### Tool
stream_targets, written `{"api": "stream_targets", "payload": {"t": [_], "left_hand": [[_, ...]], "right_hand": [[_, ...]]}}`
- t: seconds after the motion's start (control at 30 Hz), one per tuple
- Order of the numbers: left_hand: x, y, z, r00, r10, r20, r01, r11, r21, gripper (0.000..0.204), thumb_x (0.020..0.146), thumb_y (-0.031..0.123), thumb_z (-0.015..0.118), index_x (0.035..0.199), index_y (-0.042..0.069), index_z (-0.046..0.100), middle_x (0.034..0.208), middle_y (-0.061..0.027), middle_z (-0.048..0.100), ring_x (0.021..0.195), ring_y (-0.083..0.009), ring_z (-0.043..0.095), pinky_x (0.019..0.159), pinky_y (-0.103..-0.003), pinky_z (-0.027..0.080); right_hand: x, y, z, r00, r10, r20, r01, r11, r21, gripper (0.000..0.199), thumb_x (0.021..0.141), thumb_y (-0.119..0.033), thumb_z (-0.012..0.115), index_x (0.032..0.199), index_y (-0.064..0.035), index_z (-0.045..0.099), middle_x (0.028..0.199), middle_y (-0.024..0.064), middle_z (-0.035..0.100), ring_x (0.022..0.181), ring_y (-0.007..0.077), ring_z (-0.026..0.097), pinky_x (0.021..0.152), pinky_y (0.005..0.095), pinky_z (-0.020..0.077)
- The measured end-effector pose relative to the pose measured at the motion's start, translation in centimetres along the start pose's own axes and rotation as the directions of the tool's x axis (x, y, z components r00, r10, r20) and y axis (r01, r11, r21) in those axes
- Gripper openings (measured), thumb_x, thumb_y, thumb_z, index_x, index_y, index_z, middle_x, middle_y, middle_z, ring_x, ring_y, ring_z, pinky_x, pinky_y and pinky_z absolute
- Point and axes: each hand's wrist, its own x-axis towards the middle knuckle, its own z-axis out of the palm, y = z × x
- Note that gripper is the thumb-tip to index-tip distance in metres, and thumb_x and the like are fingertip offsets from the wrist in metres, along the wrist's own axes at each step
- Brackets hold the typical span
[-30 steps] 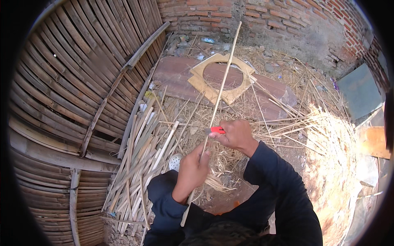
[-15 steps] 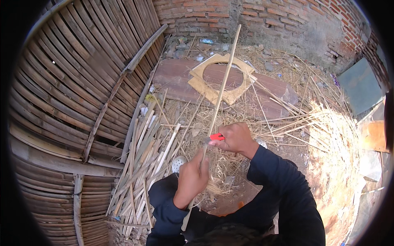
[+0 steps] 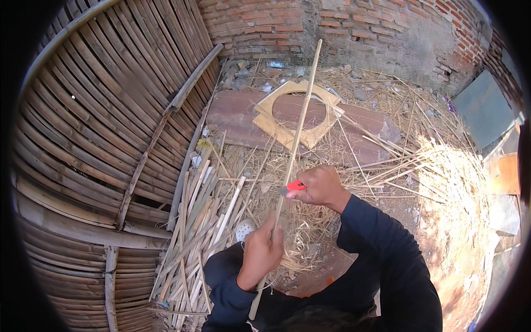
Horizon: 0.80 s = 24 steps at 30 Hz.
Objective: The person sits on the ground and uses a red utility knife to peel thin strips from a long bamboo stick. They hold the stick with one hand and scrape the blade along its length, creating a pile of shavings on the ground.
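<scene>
The long bamboo stick point(image 3: 298, 127) runs between the two hands, its long axis pointing away from the person and slightly to the right, from a near end low by the lap up to a far tip that reaches over the brick wall point(image 3: 343, 27). The left hand point(image 3: 263, 252) is the nearer one to the body: it is closed in a fist round the lower part of the stick, fingers wrapped and thumb along the top. The right hand point(image 3: 321, 185) sits further out along the stick and just to its right, closed tight on a knife with a red handle point(image 3: 294, 186); the blade end points left and meets the stick at its side, though the edge itself is too small to make out. Between the hands the stick is bare and straight. Left of the left hand lies a loose heap of split bamboo strips point(image 3: 199, 227) on the ground, beside a woven bamboo panel point(image 3: 94, 127). Beyond the right hand, under the stick's far part, lies a flat board with a round hole point(image 3: 287, 130), with straw and shavings point(image 3: 453, 182) scattered to the right.
</scene>
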Motion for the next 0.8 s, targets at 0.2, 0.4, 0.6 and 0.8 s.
{"api": "stream_targets", "payload": {"t": [0.2, 0.4, 0.6, 0.8], "left_hand": [[-0.9, 0.8, 0.1, 0.996, 0.022, 0.09, -0.025, 0.999, 0.029, 0.032, 0.089, 0.011, 0.056, 0.119, -0.001, 0.056, 0.057, -0.0201, 0.053, 0.049, -0.0339, 0.058, 0.045, -0.037, 0.042], [-2.5, 1.7, -0.9, 0.971, -0.044, 0.234, 0.034, 0.998, 0.047, 0.035, 0.09, 0.011, 0.056, 0.124, 0.0, 0.054, 0.056, -0.0156, 0.049, 0.046, -0.0243, 0.051, 0.045, -0.033, 0.04], [-3.1, 0.1, -0.3, 0.943, 0.011, 0.332, 0.003, 0.999, -0.042, 0.034, 0.091, 0.011, 0.056, 0.124, 0.0, 0.055, 0.053, -0.01, 0.044, 0.046, -0.0105, 0.045, 0.046, -0.028, 0.037], [-4.9, -0.1, -0.7, 0.806, -0.079, 0.587, 0.298, 0.911, -0.286, 0.036, 0.096, 0.008, 0.051, 0.132, 0.004, 0.053, 0.069, 0.006, 0.049, 0.056, -0.0007, 0.039, 0.051, -0.019, 0.034]], "right_hand": [[0.9, 8.5, -0.2, 0.958, 0.259, -0.121, -0.275, 0.952, -0.133, 0.063, 0.086, -0.067, 0.045, 0.07, -0.0081, 0.063, 0.053, 0.0139, 0.056, 0.052, 0.0345, 0.06, 0.048, 0.0452, 0.0448], [0.1, 16.1, -1.3, 0.844, 0.362, -0.394, -0.461, 0.867, -0.19, 0.062, 0.085, -0.066, 0.047, 0.068, -0.0083, 0.063, 0.057, 0.018, 0.058, 0.056, 0.0375, 0.059, 0.051, 0.0485, 0.0438], [-2.4, 20.0, -2.2, 0.78, 0.567, -0.265, -0.625, 0.687, -0.369, 0.065, 0.089, -0.065, 0.038, 0.088, -0.0088, 0.072, 0.075, 0.0248, 0.064, 0.074, 0.0417, 0.064, 0.064, 0.0499, 0.0491], [-9.4, 25.9, -4.3, 0.502, 0.672, -0.545, -0.78, 0.624, 0.052, 0.079, 0.095, -0.062, 0.023, 0.101, 0.0027, 0.068, 0.099, 0.0312, 0.063, 0.102, 0.0438, 0.06, 0.092, 0.0497, 0.0421]]}}
